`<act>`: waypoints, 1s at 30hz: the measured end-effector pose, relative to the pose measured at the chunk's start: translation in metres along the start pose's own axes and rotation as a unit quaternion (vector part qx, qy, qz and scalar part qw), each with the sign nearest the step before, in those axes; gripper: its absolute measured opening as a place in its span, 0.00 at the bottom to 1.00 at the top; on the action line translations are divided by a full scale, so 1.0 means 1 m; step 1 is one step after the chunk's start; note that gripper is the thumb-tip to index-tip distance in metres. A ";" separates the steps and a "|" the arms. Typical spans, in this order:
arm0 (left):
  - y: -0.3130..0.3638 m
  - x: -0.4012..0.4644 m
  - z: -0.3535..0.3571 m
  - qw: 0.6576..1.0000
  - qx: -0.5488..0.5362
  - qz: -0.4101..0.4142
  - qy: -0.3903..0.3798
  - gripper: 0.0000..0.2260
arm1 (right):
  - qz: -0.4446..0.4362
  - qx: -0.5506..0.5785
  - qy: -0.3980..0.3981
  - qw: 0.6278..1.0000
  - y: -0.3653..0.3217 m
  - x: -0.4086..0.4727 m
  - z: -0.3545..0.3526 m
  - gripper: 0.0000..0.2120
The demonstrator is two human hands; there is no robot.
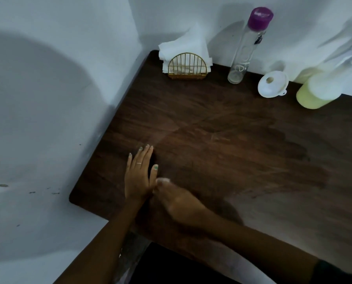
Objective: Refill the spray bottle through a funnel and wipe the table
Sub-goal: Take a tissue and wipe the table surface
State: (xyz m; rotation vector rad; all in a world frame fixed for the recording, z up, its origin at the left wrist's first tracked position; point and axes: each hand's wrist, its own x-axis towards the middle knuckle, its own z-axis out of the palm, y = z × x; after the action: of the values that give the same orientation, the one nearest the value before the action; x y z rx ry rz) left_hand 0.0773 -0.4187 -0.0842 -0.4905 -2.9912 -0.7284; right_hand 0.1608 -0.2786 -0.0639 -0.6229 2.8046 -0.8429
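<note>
Fingers of the left hand (139, 175) lie straight and flat on the dark wooden tabletop (222, 128), holding nothing. Beside it the blurred right hand (179, 201) curls over something white; what it is cannot be told. Along the back wall stand a napkin holder (186, 66), a clear bottle (246, 48), a white funnel (272, 85) and the yellow spray bottle (318, 89).

Dim, cool light w/ a bluish cast on the wall (48, 99), where a big soft shadow covers the left side. Right hand (177, 203) is motion-blurred, left hand (139, 175) fairly sharp; spray bottle (322, 85) at far right smeared & stretched by wide-angle distortion. Faint sheen streak crosses the dark tabletop (232, 140); clear bottle (246, 50) throws a soft shadow on the wall behind it.
</note>
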 end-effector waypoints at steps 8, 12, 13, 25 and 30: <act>0.001 -0.002 -0.002 1.000 0.019 0.018 -0.012 0.24 | 0.008 0.020 -0.004 1.000 0.111 -0.019 -0.077 0.19; 0.003 0.000 0.000 0.998 0.038 0.031 -0.034 0.25 | 0.249 -0.052 0.118 0.960 0.191 -0.046 -0.134 0.28; 0.003 0.001 0.000 0.998 0.043 0.033 -0.038 0.25 | 0.300 -0.064 0.161 0.938 0.203 -0.053 -0.141 0.30; 0.006 0.003 0.001 0.994 0.082 0.040 -0.068 0.26 | 0.052 -0.049 0.004 0.997 0.023 -0.050 -0.004 0.22; 0.013 0.000 0.004 0.990 0.093 0.053 -0.087 0.27 | -0.058 -0.017 -0.033 0.998 0.055 -0.062 -0.025 0.21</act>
State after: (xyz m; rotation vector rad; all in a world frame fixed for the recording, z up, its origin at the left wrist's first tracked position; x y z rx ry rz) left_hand 0.0814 -0.4061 -0.0823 -0.7318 -3.1197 -0.4144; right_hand 0.1913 -0.1985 -0.0721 -0.8109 2.7518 -0.7808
